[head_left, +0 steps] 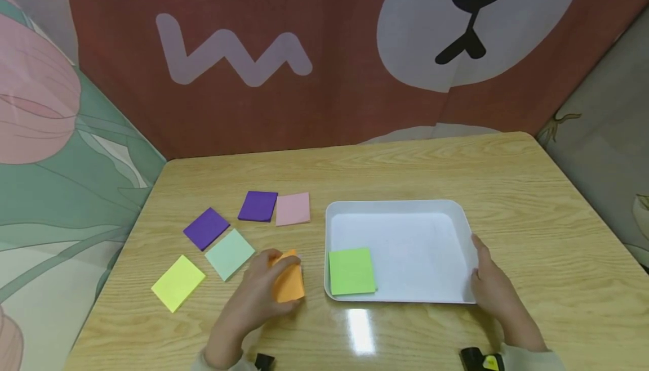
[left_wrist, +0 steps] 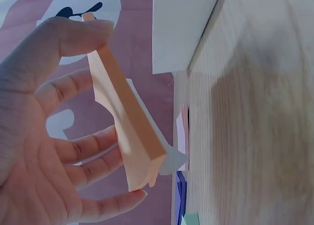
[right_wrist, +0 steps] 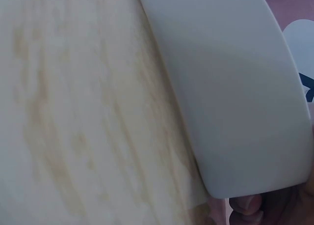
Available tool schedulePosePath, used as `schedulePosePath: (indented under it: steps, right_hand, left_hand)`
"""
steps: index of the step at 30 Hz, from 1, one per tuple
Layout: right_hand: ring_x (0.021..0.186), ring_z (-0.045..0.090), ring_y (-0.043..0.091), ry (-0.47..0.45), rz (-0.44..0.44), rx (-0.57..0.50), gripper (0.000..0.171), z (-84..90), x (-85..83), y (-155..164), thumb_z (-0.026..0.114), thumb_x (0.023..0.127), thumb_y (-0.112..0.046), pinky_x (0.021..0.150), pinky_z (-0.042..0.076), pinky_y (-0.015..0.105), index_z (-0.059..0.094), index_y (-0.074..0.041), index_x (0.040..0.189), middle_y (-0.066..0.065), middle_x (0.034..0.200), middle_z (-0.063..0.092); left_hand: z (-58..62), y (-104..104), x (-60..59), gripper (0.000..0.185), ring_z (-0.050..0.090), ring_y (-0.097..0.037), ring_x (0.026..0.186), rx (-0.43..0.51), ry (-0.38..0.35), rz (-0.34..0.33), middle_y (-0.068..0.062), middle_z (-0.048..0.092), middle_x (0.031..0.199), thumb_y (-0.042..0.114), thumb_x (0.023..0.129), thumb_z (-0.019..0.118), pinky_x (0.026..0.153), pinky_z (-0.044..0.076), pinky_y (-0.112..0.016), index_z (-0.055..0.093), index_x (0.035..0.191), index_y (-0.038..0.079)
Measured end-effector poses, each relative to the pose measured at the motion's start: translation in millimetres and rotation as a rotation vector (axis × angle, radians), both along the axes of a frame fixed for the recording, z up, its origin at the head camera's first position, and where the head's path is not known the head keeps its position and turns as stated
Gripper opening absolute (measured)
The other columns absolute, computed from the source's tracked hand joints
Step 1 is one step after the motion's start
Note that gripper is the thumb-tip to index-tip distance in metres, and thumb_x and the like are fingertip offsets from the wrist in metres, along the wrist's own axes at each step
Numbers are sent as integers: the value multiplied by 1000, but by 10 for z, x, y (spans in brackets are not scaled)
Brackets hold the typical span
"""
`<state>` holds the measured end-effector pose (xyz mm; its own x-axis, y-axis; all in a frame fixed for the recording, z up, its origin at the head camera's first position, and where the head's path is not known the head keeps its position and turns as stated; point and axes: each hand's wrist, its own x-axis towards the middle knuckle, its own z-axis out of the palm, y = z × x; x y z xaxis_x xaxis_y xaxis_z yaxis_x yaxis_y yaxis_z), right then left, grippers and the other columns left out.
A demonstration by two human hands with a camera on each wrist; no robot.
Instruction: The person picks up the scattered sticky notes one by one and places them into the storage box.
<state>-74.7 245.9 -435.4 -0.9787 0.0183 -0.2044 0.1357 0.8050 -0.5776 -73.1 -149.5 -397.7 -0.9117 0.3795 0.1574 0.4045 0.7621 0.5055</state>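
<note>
My left hand holds an orange sticky-note pad just left of the white tray. In the left wrist view the pad is pinched edge-on between thumb and fingers, lifted off the wooden table. My right hand grips the tray's right rim, thumb lying along the edge. In the right wrist view a fingertip shows at the tray's outer wall. A green pad lies in the tray's near left corner.
Several pads lie on the table left of the tray: two purple, one pink, one pale green, one yellow. Printed cloth walls close in the back and sides.
</note>
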Motion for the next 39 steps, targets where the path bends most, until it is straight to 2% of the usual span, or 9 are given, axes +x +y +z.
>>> schedulePosePath:
  steps: [5,11,21,39]
  right_hand:
    - [111,23,52,1,0,-10,57,4,3,-4,24,88,2,86,24,58,-10,2,134,41,124,20]
    - [111,24,52,2,-3,-9,57,9,2,-3,24,88,2,86,24,58,-10,2,134,41,124,20]
    - [108,30,52,22,6,10,57,-19,-5,13,25,88,2,83,28,57,-9,2,135,42,122,23]
    - [111,24,52,-1,4,-3,56,-1,-8,10,24,89,1,85,25,58,-10,2,134,41,124,20]
  left_hand:
    - [17,39,6,61,41,-30,99,-12,-44,3,-15,42,112,20,55,78,79,37,-46,54,111,19]
    - [11,62,-14,62,42,-31,98,-6,-28,-14,-16,42,112,21,55,78,78,37,-46,54,112,20]
    - [28,102,-53,62,39,-29,102,7,-46,-29,-15,41,115,23,55,77,80,36,-45,53,112,22]
    - [31,212,-77,63,40,-30,101,20,-33,-42,-17,41,115,24,55,78,78,37,-46,54,113,19]
